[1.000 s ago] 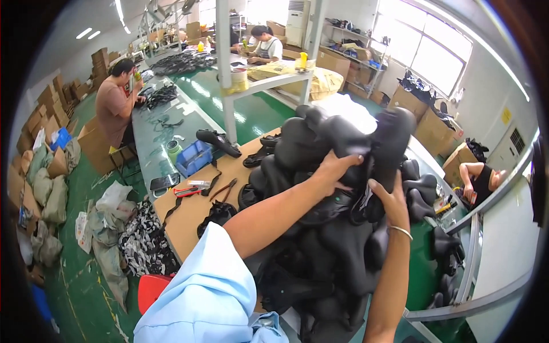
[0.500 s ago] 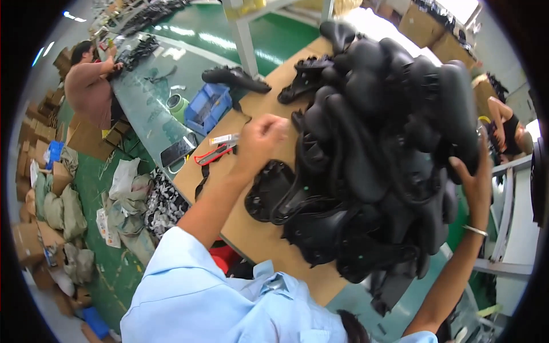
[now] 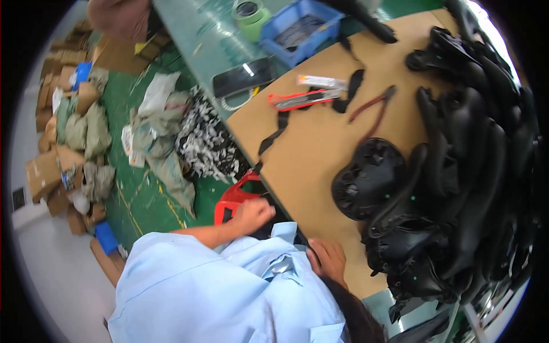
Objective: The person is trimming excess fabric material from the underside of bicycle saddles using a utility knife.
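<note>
Now left hand (image 3: 254, 214) fisted, right hand (image 3: 327, 260) curled at table (image 3: 309, 154) edge.

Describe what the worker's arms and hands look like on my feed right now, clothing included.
Both hands are bare, with no gloves. The left hand shows a bare forearm running out of a short, light blue sleeve. The right hand sits against the same light blue shirt; no ring or watch can be made out.
</note>
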Demonstrator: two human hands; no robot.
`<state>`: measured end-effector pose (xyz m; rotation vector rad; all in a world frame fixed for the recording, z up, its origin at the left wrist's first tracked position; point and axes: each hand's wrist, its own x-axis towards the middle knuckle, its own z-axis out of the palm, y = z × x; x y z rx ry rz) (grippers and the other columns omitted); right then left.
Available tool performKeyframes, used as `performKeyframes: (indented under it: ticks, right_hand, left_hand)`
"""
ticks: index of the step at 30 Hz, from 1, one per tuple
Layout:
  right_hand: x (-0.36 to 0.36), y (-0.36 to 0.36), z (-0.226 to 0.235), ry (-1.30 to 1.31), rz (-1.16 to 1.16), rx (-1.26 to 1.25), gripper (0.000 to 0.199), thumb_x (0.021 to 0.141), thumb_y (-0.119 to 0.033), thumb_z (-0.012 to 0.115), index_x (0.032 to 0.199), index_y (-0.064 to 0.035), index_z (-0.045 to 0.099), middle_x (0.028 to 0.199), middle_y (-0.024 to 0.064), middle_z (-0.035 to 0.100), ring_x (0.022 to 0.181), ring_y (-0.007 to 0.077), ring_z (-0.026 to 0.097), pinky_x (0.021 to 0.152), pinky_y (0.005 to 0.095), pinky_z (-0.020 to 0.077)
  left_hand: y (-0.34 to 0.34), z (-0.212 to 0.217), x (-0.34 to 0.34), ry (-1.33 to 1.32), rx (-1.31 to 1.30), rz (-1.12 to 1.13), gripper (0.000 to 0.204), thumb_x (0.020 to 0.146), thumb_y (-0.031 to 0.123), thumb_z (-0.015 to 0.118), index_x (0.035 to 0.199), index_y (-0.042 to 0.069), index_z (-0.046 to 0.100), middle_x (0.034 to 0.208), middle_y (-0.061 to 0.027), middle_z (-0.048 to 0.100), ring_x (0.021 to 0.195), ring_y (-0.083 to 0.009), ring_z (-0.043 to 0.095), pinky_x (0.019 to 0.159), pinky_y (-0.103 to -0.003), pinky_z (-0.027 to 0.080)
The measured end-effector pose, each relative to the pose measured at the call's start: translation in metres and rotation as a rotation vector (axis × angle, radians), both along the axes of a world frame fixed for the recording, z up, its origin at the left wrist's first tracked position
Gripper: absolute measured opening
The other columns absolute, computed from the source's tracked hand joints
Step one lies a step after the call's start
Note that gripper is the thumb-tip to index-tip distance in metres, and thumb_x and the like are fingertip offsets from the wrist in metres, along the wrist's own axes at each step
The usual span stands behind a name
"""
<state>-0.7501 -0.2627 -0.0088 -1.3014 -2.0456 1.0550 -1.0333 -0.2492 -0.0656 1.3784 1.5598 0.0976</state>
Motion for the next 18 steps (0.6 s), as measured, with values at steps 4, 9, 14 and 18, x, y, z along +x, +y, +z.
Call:
performKeyframes:
  ticks: [4, 9, 14, 18]
  right_hand:
    - [-0.049, 0.036, -0.04, -0.25, 0.162, 0.151, 0.05, 0.082, -0.028, 0.07, 0.127, -0.0098, 0.057, 0.133, 0.017, 0.051, 0.125, 0.0335, 0.046, 0.101, 0.0468, 0.0351]
    - [-0.066, 0.034, -0.068, -0.485, 0.259, 0.295, 0.064, 0.082, -0.043, 0.067, 0.136, -0.0138, 0.049, 0.144, 0.0185, 0.04, 0.136, 0.0345, 0.033, 0.109, 0.0504, 0.0265]
    - [-0.075, 0.02, -0.068, -0.661, 0.244, 0.431, 0.073, 0.079, -0.045, 0.067, 0.138, -0.0084, 0.043, 0.143, 0.0256, 0.037, 0.135, 0.0426, 0.032, 0.11, 0.0557, 0.0214]
    - [-0.078, 0.023, -0.083, -0.706, 0.215, 0.518, 0.069, 0.083, -0.048, 0.06, 0.135, -0.0063, 0.046, 0.142, 0.0258, 0.039, 0.131, 0.0431, 0.037, 0.108, 0.0561, 0.0256]
  left_hand:
    - [-0.015, -0.085, -0.037, 0.446, -0.115, 0.233, 0.035, 0.082, 0.038, 0.061, 0.102, 0.009, 0.062, 0.111, -0.0178, 0.061, 0.094, -0.0354, 0.062, 0.079, -0.044, 0.05]
    - [-0.058, -0.164, -0.091, 0.737, -0.369, 0.147, 0.06, 0.078, 0.052, 0.063, 0.124, 0.014, 0.055, 0.133, -0.0168, 0.047, 0.122, -0.0386, 0.046, 0.098, -0.06, 0.037]
    - [-0.115, -0.224, -0.151, 0.617, -0.685, 0.052, 0.064, 0.079, 0.055, 0.06, 0.13, 0.017, 0.052, 0.139, -0.0159, 0.039, 0.133, -0.0403, 0.028, 0.099, -0.065, 0.03]
    - [-0.114, -0.266, -0.153, 0.841, -0.494, 0.348, 0.052, 0.082, 0.051, 0.059, 0.122, 0.018, 0.06, 0.139, -0.0142, 0.039, 0.132, -0.0412, 0.027, 0.099, -0.064, 0.029]
